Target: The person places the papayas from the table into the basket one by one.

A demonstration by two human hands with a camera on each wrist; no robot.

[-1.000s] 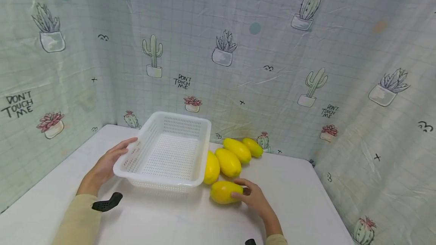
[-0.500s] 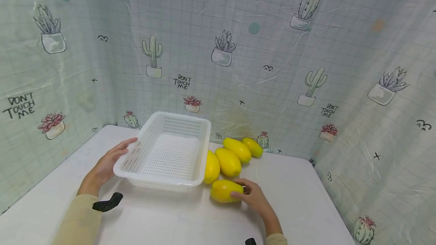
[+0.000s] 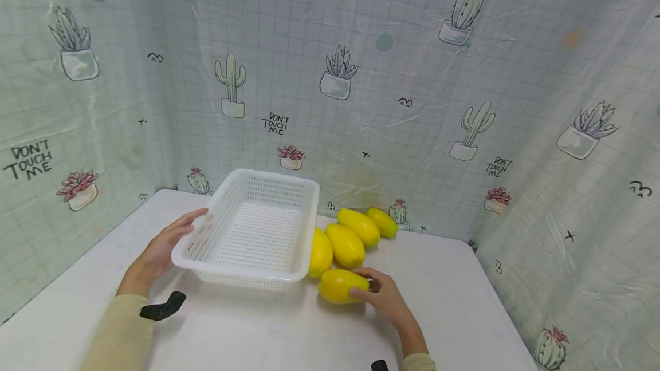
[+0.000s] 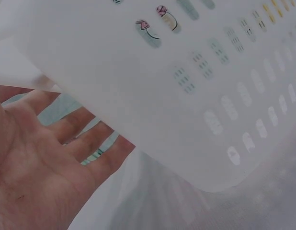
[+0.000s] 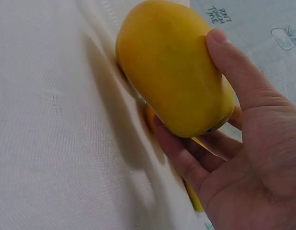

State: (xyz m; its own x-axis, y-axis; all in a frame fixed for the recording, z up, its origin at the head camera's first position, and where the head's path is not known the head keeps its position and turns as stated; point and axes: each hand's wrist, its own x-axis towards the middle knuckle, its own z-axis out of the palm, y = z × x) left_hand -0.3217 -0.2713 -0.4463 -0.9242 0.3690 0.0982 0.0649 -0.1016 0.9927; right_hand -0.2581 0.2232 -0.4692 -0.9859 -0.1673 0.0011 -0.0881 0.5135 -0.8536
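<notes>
In the head view, my left hand (image 3: 161,249) lies along the outside of the left wall of a white perforated plastic basket (image 3: 295,275). Its fingers look mostly straight, and their tips are hidden behind the basket in the left wrist view. My right hand (image 3: 382,296) holds a yellow mango (image 3: 340,287) with thumb and fingers, just to the right of the basket's front corner. The right wrist view shows the thumb on one side of the mango (image 5: 172,72) and fingers on the other. No fruit shows inside the basket.
Several more yellow mangoes (image 3: 345,245) lie in a slanting row on the white table (image 3: 438,279), right of the basket. The nearest one is partly hidden by the basket wall. A cactus-print curtain (image 3: 289,73) hangs behind and at both sides.
The mango in my right hand has shifted slightly upward in the head view, and the hand with it. My left hand and the basket stay where they were.
</notes>
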